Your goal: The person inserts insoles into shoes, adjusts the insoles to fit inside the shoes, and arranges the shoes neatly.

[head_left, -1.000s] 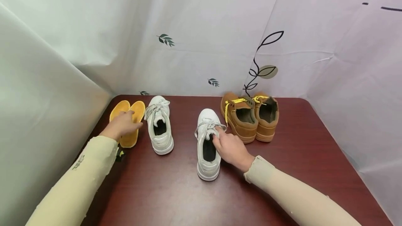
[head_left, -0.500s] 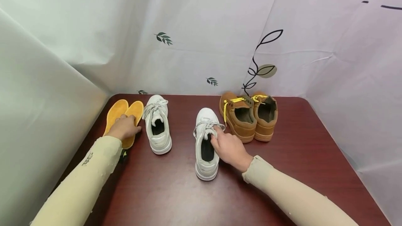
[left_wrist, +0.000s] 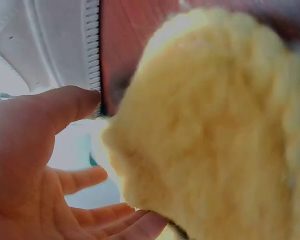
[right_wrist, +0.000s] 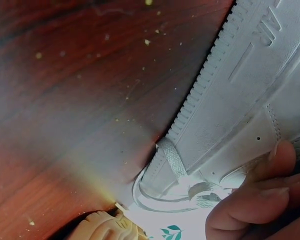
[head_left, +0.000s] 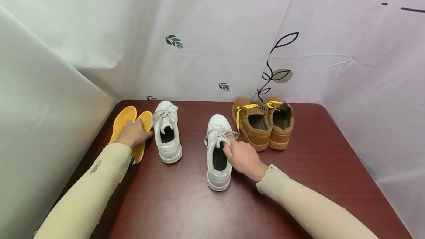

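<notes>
Two fuzzy yellow insoles lie at the table's far left, the left insole [head_left: 124,117] and the right insole [head_left: 147,118]. My left hand [head_left: 131,134] is over them and hides their middles. In the left wrist view its fingertips touch the edge of a tilted yellow insole [left_wrist: 205,115], while the thumb stands apart from it. A white lace-up sneaker [head_left: 220,180] sits mid-table, toe pointing away. My right hand [head_left: 244,158] grips that sneaker at the opening by the laces, fingers curled in the right wrist view. The second white sneaker [head_left: 170,152] stands right beside the insoles.
Two brown shoes with yellow laces, the left brown shoe [head_left: 257,137] and the right brown shoe [head_left: 282,135], stand at the table's back right. White curtains [head_left: 212,47] enclose the dark red table [head_left: 186,202] at the back and sides. A small dark item [head_left: 132,164] lies below the insoles.
My left hand has shifted slightly over the insoles, and the right insole has slid a little toward me and tilted. My right hand and the sneaker it grips stay in place.
</notes>
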